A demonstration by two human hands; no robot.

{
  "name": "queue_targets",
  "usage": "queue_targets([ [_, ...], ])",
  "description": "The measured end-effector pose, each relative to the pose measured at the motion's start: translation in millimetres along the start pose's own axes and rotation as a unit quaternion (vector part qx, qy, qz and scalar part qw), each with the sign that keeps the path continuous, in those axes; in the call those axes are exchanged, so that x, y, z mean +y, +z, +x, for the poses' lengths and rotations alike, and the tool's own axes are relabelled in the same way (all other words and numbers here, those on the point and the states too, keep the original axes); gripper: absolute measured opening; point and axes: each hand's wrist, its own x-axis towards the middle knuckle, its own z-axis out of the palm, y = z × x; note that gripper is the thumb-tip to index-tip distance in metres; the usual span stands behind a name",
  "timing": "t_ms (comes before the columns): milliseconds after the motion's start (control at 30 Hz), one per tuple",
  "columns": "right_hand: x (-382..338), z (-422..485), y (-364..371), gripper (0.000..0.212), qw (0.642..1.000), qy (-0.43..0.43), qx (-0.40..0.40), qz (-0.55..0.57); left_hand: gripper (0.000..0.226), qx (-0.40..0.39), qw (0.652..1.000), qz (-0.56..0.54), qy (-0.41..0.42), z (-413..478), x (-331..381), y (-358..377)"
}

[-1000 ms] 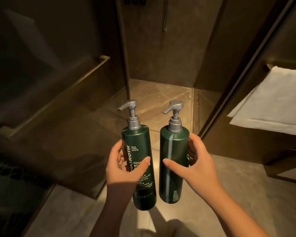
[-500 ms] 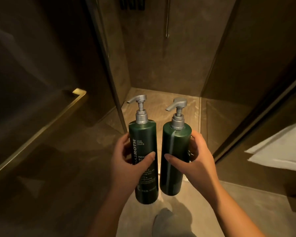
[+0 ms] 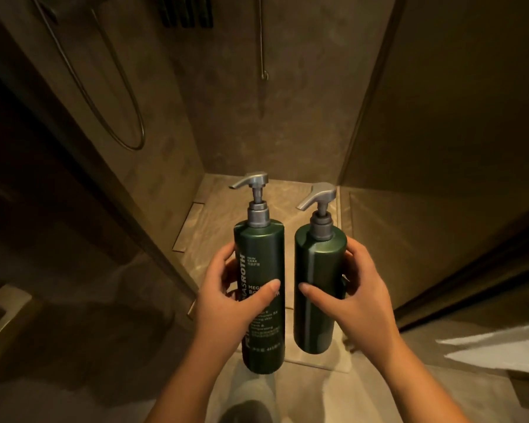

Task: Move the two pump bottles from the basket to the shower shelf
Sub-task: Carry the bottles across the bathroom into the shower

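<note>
I hold two dark green pump bottles with grey pump heads upright and side by side at chest height in front of the open shower stall. My left hand (image 3: 226, 303) is wrapped around the left bottle (image 3: 258, 264), whose white lettering faces me. My right hand (image 3: 353, 300) grips the right bottle (image 3: 318, 279), which shows a plain side with a light streak. Both spouts point left. No basket is in view. A dark slatted fitting (image 3: 185, 10) sits high on the back wall; I cannot tell whether it is the shelf.
The glass shower door (image 3: 83, 166) stands at the left with a brass handle (image 3: 3, 312) low down. A shower hose (image 3: 116, 117) loops on the left wall and a rail (image 3: 261, 41) hangs on the back wall. A white towel (image 3: 498, 349) lies at lower right. The wet stall floor (image 3: 290, 190) lies ahead.
The view has advanced toward the shower and tilted up; the hose and slatted fitting came into sight. The towel slid to the lower right. Both hands keep the same grip on the bottles.
</note>
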Motion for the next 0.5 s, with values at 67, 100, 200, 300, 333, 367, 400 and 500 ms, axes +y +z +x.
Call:
queue_targets([
  [67,7.0,26.3,1.2,0.073,1.000,0.011,0.009,-0.001,0.063,-0.005,1.000,0.001,0.009,30.7,-3.4,4.2],
  [100,10.3,40.3,2.3,0.072,1.000,0.014,0.010,-0.004,0.063,-0.006,1.000,0.001,0.012,46.7,-5.2,6.2],
  [200,16.5,86.4,7.5,0.070,1.000,0.020,0.012,-0.015,0.065,-0.004,1.000,-0.009,0.012,96.8,-6.9,11.5],
  [300,12.5,141.9,15.0,0.071,0.999,0.019,0.001,-0.034,0.067,0.013,1.000,-0.018,0.015,147.5,-4.4,12.4],
  [333,9.2,161.1,18.1,0.070,0.999,0.015,-0.008,-0.040,0.067,0.021,0.999,-0.022,0.014,163.0,-3.0,11.1],
  [367,5.2,181.1,21.7,0.070,0.999,0.008,-0.016,-0.044,0.067,0.029,0.999,-0.027,0.014,178.8,-1.7,8.7],
  [400,0.4,200.8,25.9,0.070,0.999,0.000,-0.021,-0.047,0.066,0.036,0.999,-0.031,0.014,194.2,0.1,5.8],
  [500,-16.0,252.9,41.4,0.071,0.998,-0.036,-0.040,-0.040,0.065,0.058,0.997,-0.039,0.026,237.5,8.2,-5.1],
])
